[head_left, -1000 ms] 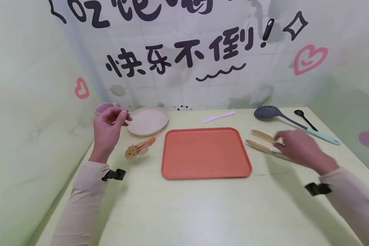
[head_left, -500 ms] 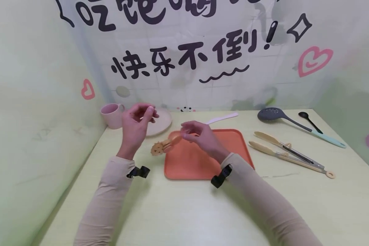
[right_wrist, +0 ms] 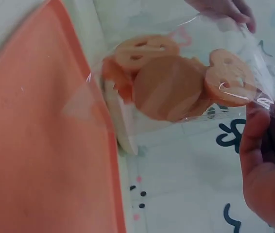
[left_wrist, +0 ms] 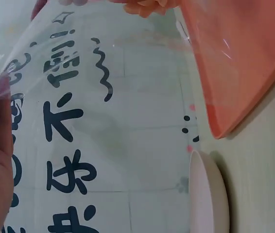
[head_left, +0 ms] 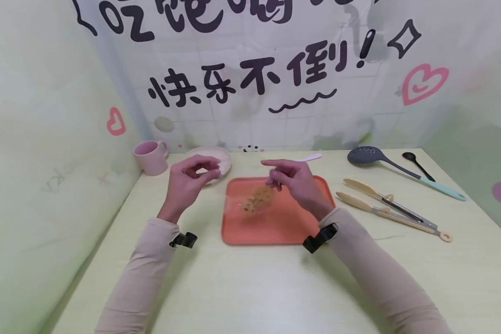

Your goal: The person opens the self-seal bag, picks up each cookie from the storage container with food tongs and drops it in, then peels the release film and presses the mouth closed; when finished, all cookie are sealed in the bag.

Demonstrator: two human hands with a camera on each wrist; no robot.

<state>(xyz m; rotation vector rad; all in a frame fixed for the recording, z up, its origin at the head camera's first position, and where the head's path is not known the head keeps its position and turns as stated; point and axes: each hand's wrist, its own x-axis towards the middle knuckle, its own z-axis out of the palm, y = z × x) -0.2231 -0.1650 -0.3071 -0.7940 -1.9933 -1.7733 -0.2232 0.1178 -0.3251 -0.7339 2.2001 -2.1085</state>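
The clear bag of smiley-face biscuits (head_left: 256, 198) hangs above the orange tray (head_left: 275, 229), near its far left part; it does not appear set down, and placement remains outstanding. The right hand (head_left: 294, 180) pinches the bag's top edge with curled fingers. The left hand (head_left: 192, 178), fingertips drawn together, pinches a transparent film edge, as the left wrist view shows. The beige plate (head_left: 223, 155) lies beyond.
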